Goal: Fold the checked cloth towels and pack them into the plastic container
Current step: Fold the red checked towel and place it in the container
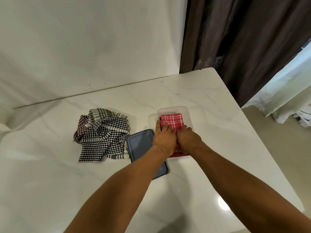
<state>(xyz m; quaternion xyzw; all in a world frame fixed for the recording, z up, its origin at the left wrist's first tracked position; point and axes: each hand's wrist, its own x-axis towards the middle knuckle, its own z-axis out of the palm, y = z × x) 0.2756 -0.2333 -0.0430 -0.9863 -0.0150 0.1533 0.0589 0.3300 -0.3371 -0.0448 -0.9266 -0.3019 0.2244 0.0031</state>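
Note:
A folded red checked towel (172,121) lies inside the clear plastic container (186,113) on the white table. My left hand (164,139) and my right hand (188,138) lie side by side on the towel's near half, fingers flat, pressing it down into the container. Left of the container lies a crumpled heap of black-and-white and brown checked towels (101,135), unfolded. The container's blue lid (140,145) lies flat between the heap and the container, partly under my left forearm.
The white marble table (210,101) ends at a rounded right edge, with floor beyond. A white wall stands behind, and a dark curtain (244,39) hangs at the back right corner beside white fabric.

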